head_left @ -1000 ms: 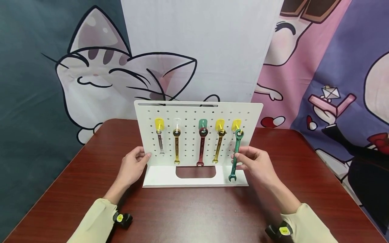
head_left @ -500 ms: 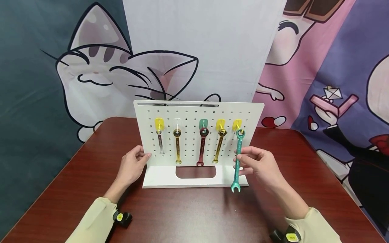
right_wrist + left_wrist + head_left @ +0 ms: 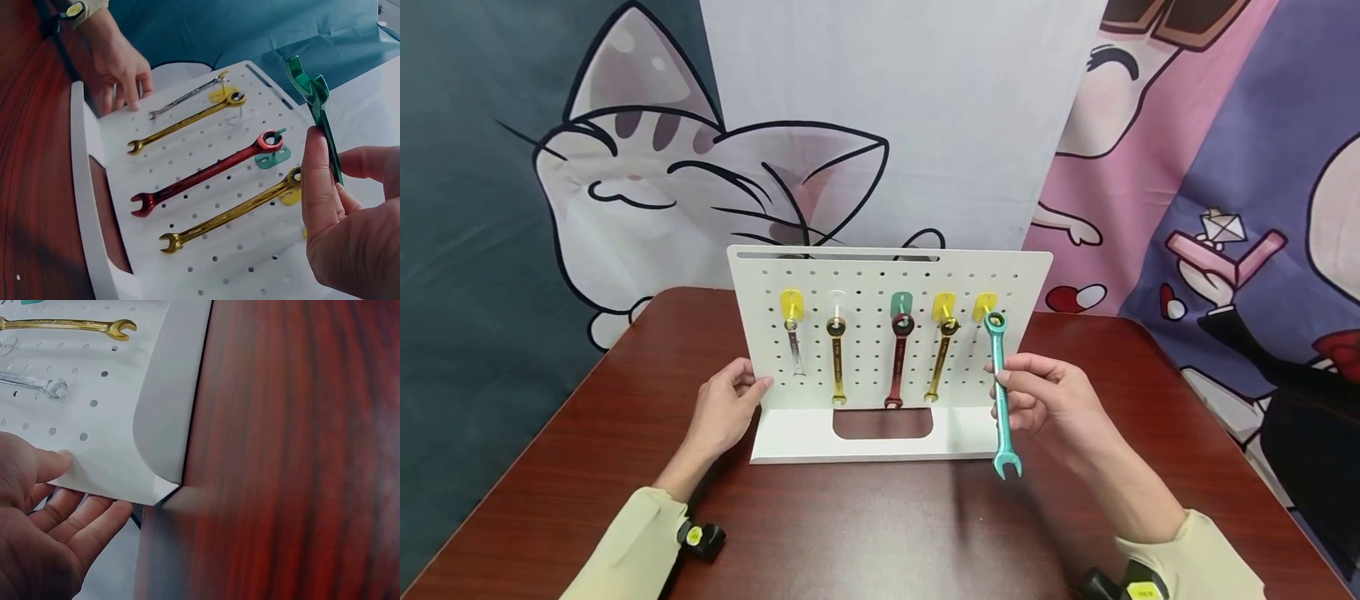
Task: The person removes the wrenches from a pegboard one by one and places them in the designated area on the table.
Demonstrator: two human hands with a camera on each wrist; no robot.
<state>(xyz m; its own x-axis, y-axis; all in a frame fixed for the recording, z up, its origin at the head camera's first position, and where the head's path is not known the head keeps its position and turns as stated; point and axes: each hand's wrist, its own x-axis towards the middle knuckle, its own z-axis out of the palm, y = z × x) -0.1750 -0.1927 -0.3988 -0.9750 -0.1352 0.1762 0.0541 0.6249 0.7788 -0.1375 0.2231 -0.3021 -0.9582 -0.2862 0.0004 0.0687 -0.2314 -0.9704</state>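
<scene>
My right hand [image 3: 1063, 412] pinches a green combination wrench [image 3: 1002, 421] between thumb and fingers, open end down. The wrench's ring end stands beside the rightmost yellow hook [image 3: 985, 303], overlapping its tip in the head view; in the right wrist view the hand hides that end. On the left, my left hand [image 3: 721, 408] grips the side edge of a white pegboard [image 3: 865, 358], thumb on the front, fingers behind. Hanging from the board's other hooks are a small silver wrench [image 3: 794, 348], a gold wrench [image 3: 838, 367], a red wrench [image 3: 897, 367] and a second gold wrench [image 3: 940, 367].
The pegboard stands upright on its white base [image 3: 790, 437], which has a wide cutout. Under it is a dark reddish wooden table [image 3: 880, 533]. Behind the table hangs a cloth backdrop [image 3: 895, 108] with cartoon figures.
The green wrench has come toward me and slightly right with my right hand, its ring end shifting from around the yellow hook to beside its tip. My left hand stays on the board's edge.
</scene>
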